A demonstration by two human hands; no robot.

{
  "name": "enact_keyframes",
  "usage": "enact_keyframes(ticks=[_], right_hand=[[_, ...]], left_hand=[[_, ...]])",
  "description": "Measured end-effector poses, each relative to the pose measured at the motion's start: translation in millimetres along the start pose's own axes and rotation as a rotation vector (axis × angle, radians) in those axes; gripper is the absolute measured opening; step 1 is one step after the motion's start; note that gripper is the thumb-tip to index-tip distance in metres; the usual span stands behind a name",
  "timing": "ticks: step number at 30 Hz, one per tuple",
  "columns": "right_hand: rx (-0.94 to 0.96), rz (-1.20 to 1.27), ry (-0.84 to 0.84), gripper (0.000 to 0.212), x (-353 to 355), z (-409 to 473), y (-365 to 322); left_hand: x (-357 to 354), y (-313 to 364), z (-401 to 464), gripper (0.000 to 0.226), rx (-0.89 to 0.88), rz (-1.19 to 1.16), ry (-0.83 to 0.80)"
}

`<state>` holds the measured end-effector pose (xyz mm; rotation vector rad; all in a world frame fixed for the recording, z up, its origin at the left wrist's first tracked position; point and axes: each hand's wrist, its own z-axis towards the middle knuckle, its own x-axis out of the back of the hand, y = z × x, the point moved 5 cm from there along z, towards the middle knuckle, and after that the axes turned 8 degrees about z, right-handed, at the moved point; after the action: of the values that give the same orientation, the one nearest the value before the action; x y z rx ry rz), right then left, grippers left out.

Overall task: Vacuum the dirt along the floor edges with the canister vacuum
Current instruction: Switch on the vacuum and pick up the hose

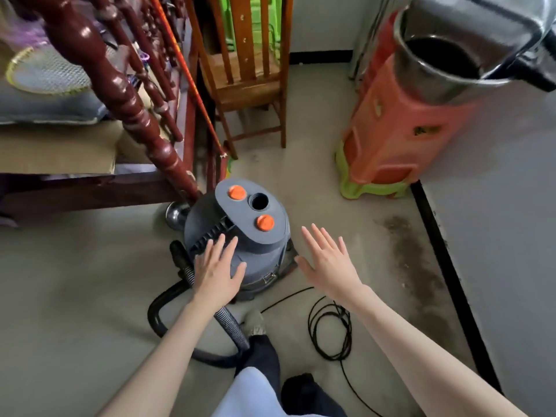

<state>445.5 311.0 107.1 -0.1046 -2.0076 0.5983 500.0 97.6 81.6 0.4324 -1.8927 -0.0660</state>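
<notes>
Both hands spread flat, gripping nothing: left hand [217, 270] resting atop grey canister vacuum [240, 236] mid-floor; right hand [329, 260] hovering just beside. No legible branding. Steel pot [445, 70] on orange stool [400, 124], interior dark. Dirt streak [412, 260] along floor edge.

Soft, even daylight fills my view, with faint shadows on the floor [90, 281]. Glare streaks the glossy red railing [120, 94]. The edges bend and smear, worst on the metal pot [445, 64].
</notes>
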Motion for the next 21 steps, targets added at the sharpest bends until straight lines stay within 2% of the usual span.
enact_keyframes(ticks=[6,10,14,17,21], right_hand=[[-0.023,0.016,-0.174,0.064,-55.0,85.8,-28.5],[-0.031,-0.036,-0.214,0.064,-98.0,137.8,-36.9],[0.046,-0.151,-0.16,0.067,-133.7,184.7,-53.4],[0.082,-0.197,-0.159,0.069,-158.6,204.3,-61.5],[0.12,-0.224,-0.092,0.069,-168.0,204.4,-57.6]], left_hand=[[-31.7,-91.6,55.9,0.059,0.215,-0.106,-0.129],[-59.2,-149.2,99.7,0.056,0.382,-0.235,-0.12],[-93.4,-204.2,137.4,0.054,0.649,-0.514,-0.106],[-125.6,-235.3,152.7,0.055,0.857,-0.706,-0.173],[-151.6,-255.6,165.3,0.042,0.997,-0.896,-0.153]])
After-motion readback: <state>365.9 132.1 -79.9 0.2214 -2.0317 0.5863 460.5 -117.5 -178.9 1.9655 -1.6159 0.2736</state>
